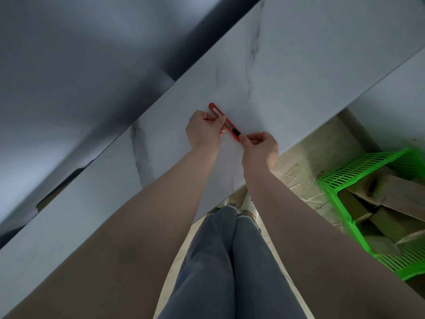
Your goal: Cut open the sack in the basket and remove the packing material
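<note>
Gripping the red box cutter (224,121) w/ our left hand (203,130) over the marble table (299,65), right hand (259,148) pinching its near end; green basket (340,180) on floor.

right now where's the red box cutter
In the head view, the red box cutter is mid-frame above the marble table, held between the left hand and right hand.

Bare forearms (184,203) without sleeves; loose grey-blue jeans (230,261) with frayed hems; pale shoes (247,203).
</note>
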